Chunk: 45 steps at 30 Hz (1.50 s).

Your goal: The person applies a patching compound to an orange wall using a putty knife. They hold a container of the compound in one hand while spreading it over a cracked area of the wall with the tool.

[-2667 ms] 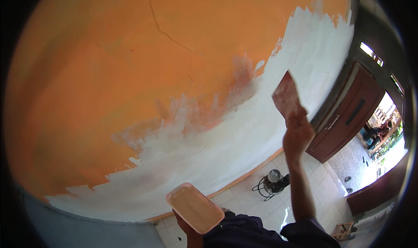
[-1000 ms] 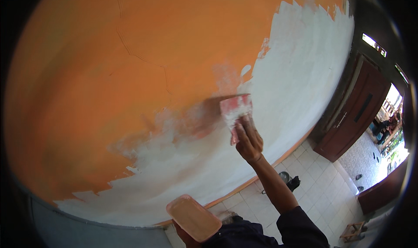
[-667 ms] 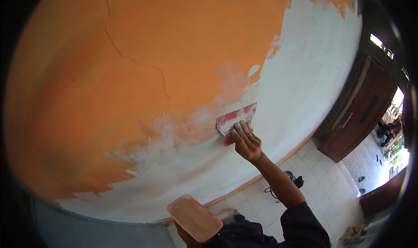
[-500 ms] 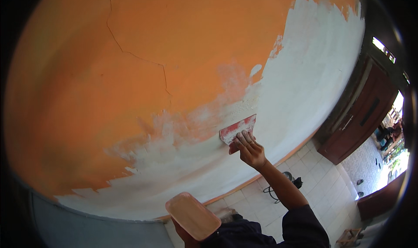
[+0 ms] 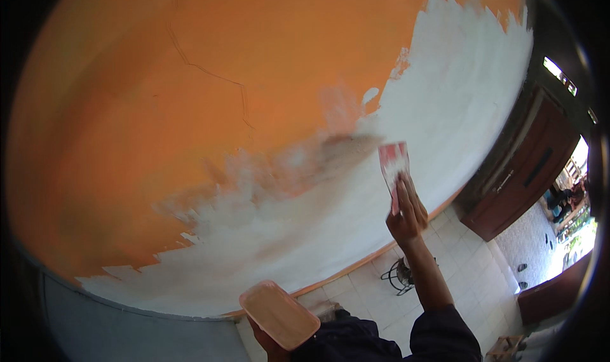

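Right hand [image 5: 410, 208] pinches a red, white-smeared putty scraper [image 5: 393, 162], its blade rising beyond the hand; whether it touches the orange-and-white wall [image 5: 451, 76] is hard to tell. Left hand [image 5: 265, 338] supports a pinkish rectangular tray [image 5: 279, 314], mostly hidden by it, so I cannot tell its grip. Right forearm [image 5: 432, 276] partly covers a black metal stand [image 5: 400, 275].

Matt orange paint [image 5: 152, 140] meets a streaky, chalky white coat [image 5: 445, 108], ragged-edged; a white-smeared red spatula [image 5: 392, 157] appears plastic, the shallow tray [image 5: 296, 305] smooth and plastic-looking, the sleeve [image 5: 445, 336] dark cloth, the pale floor tiles [image 5: 362, 292] smooth.
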{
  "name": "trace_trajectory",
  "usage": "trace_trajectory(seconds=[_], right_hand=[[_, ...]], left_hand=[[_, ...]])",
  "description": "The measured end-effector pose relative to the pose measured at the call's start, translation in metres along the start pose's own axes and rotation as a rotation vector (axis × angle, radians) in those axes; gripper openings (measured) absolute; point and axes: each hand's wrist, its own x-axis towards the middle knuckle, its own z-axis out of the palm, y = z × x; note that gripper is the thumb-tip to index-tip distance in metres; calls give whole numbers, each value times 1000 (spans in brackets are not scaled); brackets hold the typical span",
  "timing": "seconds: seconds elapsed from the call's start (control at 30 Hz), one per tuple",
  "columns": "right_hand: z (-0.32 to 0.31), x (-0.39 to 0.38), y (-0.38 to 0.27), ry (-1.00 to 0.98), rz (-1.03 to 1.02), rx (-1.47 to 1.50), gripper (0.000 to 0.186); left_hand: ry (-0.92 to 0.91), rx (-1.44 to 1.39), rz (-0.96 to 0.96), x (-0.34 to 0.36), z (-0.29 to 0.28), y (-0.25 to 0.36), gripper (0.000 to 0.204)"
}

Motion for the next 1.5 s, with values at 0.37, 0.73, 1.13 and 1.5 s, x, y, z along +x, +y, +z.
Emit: trace_trajectory(seconds=[0.37,0.73,1.13,1.5], right_hand=[[90,-80,-4,-167,-131,63,31],[-10,-171,-8,-415,-22,204,36],[62,-18,-12,-71,-102,26,32],[4,-215,-23,-508,112,267,21]], left_hand=[[-43,34,26,-3,9,1,58],[-28,53,8,-2,-11,0,56],[-26,102,67,-2,-30,-4,54],[4,67,7,-3,-44,0,53]])
